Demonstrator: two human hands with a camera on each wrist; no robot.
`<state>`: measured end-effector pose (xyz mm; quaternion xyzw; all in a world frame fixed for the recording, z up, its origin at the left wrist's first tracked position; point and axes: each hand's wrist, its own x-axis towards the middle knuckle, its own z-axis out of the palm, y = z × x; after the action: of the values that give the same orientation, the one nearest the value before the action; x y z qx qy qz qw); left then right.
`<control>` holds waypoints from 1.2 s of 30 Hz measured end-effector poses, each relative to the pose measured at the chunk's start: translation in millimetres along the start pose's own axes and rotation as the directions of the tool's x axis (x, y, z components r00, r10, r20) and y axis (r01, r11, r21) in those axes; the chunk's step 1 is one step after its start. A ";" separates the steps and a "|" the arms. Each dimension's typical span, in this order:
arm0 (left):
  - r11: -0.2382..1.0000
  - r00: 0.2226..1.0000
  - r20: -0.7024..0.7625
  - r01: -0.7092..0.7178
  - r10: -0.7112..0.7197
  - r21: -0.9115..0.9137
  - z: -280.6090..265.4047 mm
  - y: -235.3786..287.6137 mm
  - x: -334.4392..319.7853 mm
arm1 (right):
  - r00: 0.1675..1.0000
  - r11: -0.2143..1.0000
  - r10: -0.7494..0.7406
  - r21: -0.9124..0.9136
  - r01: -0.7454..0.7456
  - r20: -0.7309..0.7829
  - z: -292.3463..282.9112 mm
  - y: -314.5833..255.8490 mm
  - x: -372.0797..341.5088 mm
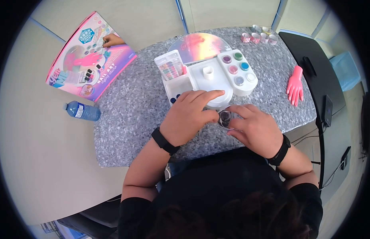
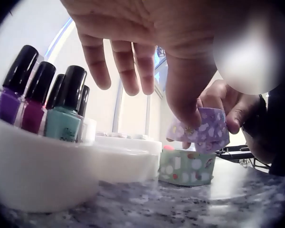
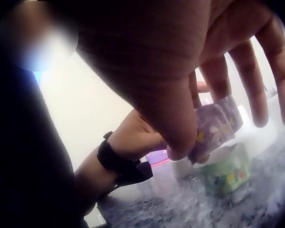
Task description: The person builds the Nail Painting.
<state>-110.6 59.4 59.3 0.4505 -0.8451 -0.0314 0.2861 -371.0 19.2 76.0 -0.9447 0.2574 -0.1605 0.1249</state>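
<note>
A small purple patterned ring or roll (image 2: pixel 213 129) is held between both hands, tilted, just above a green patterned one (image 2: pixel 186 167) standing on the speckled table. In the left wrist view, the thumb of my left hand (image 1: pixel 187 115) touches the purple one's near side while the other fingers extend loosely. My right hand (image 1: pixel 254 129) pinches it between thumb and fingers, as the right wrist view shows. From above, a dark centre shows inside the ring. The white organizer (image 1: pixel 213 85) stands just beyond the hands, with nail polish bottles (image 2: pixel 66 114) at its left side.
Colored pots (image 1: pixel 233 69) sit on the organizer's right part, behind it a shiny half-round board (image 1: pixel 201 46). A pink model hand (image 1: pixel 296 87) lies at right, small patterned cups (image 1: pixel 255 38) at the back. A box (image 1: pixel 89 59) and a bottle (image 1: pixel 83 111) are at left.
</note>
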 end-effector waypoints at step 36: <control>0.999 0.992 0.126 0.026 -0.021 -0.033 15.5 1.3 -1.0 | 0.996 0.933 0.040 0.354 -0.065 0.078 20.4 30.8 4.8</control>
<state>-119.1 57.8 46.3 0.4525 -0.8555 -0.0778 0.2396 -373.3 -6.0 48.6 -0.9041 0.2447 -0.1683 0.3071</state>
